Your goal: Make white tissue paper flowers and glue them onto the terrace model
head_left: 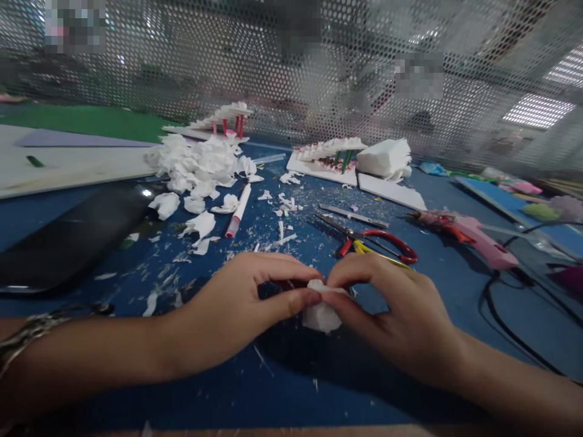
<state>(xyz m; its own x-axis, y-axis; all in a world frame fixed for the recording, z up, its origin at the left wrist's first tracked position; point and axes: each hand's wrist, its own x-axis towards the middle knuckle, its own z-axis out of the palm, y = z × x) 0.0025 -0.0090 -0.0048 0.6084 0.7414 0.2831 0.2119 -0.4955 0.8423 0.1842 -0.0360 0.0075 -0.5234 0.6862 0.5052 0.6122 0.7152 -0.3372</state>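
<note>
Between my two hands, near the front of the blue table, is a small crumpled piece of white paper (322, 317). My left hand (259, 297) pinches it from the left with thumb and fingers. From the right, my right hand (396, 309) pinches the same piece, fingertips close to those of the left. Just beyond my right hand lie red-handled scissors (392, 240), with something yellow beside them. A metal craft knife or tweezer-like strip (353, 215) lies behind the scissors. A white pen with a pink end (239, 210) rests farther left.
A heap of crumpled white paper (195, 161) lies behind, left of two small stair models (230, 118). A black phone-like slab (77, 233) is at left. On the right lie a pink glue gun (478, 240) and its black cable (505, 328). A perforated metal screen (255, 67) stands behind.
</note>
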